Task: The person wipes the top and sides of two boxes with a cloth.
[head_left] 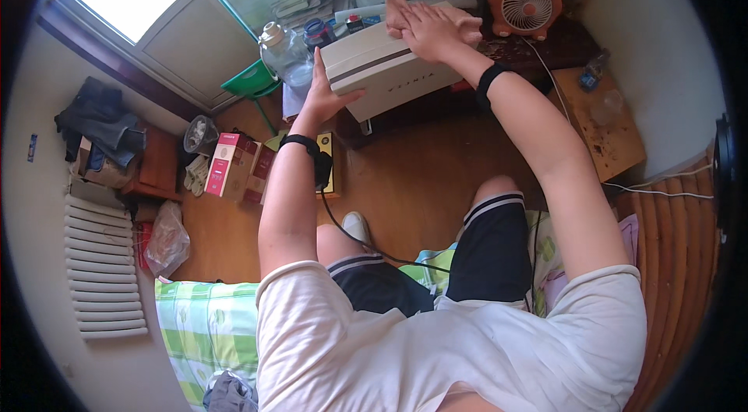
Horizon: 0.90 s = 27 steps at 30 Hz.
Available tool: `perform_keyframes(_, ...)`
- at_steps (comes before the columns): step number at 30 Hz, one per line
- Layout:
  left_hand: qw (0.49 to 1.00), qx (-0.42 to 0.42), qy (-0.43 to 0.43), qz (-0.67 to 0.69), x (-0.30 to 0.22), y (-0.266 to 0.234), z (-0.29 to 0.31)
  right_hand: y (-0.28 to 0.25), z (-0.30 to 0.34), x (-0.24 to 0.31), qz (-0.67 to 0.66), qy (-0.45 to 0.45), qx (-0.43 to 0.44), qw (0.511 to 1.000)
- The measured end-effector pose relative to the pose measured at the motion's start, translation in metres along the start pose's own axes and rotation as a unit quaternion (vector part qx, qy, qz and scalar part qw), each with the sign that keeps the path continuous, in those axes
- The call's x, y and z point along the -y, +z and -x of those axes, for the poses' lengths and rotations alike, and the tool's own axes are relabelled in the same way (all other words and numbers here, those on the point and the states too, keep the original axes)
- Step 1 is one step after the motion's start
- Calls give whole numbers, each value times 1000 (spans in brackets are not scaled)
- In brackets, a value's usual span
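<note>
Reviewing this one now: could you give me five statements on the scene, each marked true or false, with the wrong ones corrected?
1. The left hand touches the left end of the long white cardboard box. True.
2. The right hand lies directly on bare cardboard. False: it presses on a crumpled pinkish-brown cloth on top of the box.
3. The round orange animal-shaped plastic fan stands left of the box. False: it stands to the right.
4. A black band wraps the right wrist. True.
5. The white ribbed radiator is at the picture's right. False: it is at the left.
</note>
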State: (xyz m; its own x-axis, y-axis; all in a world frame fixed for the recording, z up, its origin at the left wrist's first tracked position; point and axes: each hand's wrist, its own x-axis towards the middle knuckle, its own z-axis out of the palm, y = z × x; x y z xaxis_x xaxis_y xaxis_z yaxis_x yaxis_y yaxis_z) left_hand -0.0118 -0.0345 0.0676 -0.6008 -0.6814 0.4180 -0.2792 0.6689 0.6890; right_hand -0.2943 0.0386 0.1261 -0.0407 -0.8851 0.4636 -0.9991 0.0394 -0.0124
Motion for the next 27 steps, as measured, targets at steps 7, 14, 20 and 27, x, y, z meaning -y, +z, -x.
perform_keyframes(7,999,-4,2,-44,4,-3,6,5,-8,66,-24,-38,77,996)
perform_keyframes(14,998,21,1,-66,19,-4,10,27,-9,138,-72,-146,-33,986)
perform_keyframes(20,999,20,-43,1,6,3,16,8,-8,80,-103,-157,26,982)
perform_keyframes(27,998,-4,27,-58,6,5,9,7,6,10,-18,-11,-37,999)
